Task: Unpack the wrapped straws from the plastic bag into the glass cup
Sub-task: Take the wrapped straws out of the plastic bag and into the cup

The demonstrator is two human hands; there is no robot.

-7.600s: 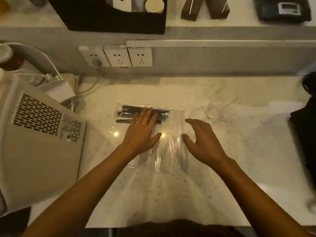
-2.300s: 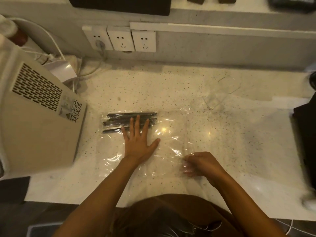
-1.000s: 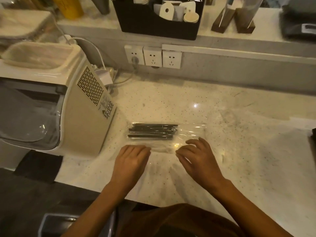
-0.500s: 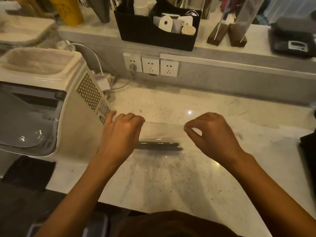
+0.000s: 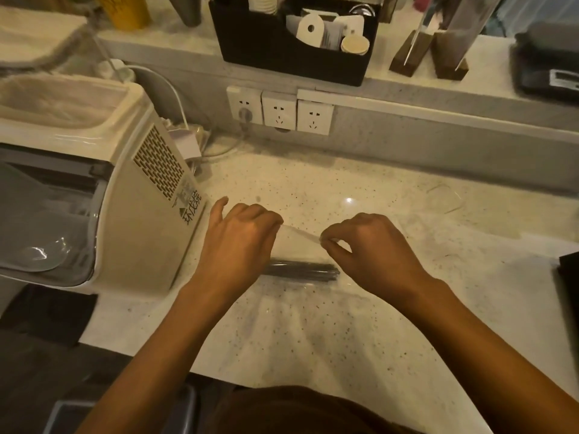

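A clear plastic bag [image 5: 297, 245] hangs upright over the speckled counter, pinched at its top edge by both hands. My left hand [image 5: 241, 236] grips the left corner and my right hand [image 5: 369, 249] grips the right corner. A bundle of dark wrapped straws [image 5: 302, 272] lies across the bottom of the bag, level with my wrists. A faint clear glass cup [image 5: 443, 198] stands on the counter at the far right, apart from both hands.
A beige machine [image 5: 125, 214] stands close on the left, almost touching my left hand. Wall sockets [image 5: 279, 112] sit behind. A black organiser [image 5: 294, 54] and wooden stands [image 5: 429, 57] rest on the raised shelf. A dark object [image 5: 570, 296] lies at the right edge.
The bag lay flat under my hands earlier; both hands pinched its near edge and lifted it upright, so the straws slid to the bottom. Since half a second ago the hands barely moved.
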